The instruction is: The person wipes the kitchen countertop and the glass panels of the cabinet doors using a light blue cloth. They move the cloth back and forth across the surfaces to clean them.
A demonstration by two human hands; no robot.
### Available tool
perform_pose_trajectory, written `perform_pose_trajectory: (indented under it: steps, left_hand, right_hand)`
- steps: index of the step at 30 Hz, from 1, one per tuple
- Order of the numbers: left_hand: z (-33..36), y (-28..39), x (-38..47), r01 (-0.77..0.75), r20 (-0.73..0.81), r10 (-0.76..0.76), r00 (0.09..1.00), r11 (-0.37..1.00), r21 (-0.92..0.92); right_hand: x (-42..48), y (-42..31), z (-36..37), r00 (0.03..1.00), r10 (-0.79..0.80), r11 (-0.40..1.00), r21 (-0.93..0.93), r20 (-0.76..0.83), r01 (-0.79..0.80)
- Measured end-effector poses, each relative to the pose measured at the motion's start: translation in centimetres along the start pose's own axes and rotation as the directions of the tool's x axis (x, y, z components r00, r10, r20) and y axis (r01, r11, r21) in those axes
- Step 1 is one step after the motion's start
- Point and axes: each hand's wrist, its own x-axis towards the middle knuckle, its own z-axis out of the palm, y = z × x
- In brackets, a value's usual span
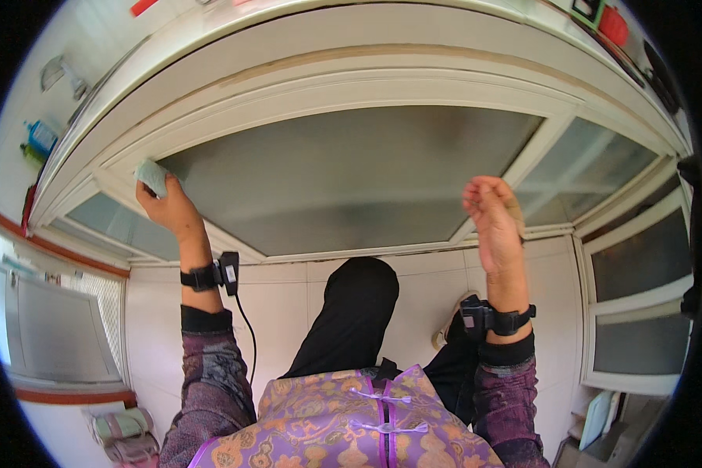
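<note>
My left hand holds a folded pale green cloth against the white frame at the upper left corner of a large frosted glass cabinet panel. Over the right side of that panel, by the upright white frame bar, is my right hand, raised with its fingers curled together. I see nothing held in it, though its palm side is partly hidden. Both wrists wear black straps with small devices.
Above the cabinet runs a white countertop edge. A blue bottle stands at the far left. More glass-fronted cabinet doors are at the right. Rolled bundles lie at the lower left. My black-trousered knee is close to the cabinet's bottom edge.
</note>
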Motion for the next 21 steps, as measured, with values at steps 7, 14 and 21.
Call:
perform_pose_trajectory:
  steps: [7,14,21]
  left_hand:
    - [6.1,7.4,-9.3,-0.163,0.268,0.179,0.947,0.983,-0.081]
    - [13.9,16.9,-15.6,-0.627,0.419,0.688,0.592,0.72,-0.297]
    - [22.0,25.8,-21.4,-0.709,0.402,0.857,0.321,0.499,-0.499]
  right_hand:
    - [-0.7,0.0,-0.3,0.999,0.05,0.999,-0.003,-0.011,-0.05]
    - [-1.1,-1.5,-1.5,1.0,0.027,0.998,0.062,-0.009,-0.027]
    - [0.1,-2.5,-5.0,0.98,-0.008,0.997,0.075,-0.2,0.023]
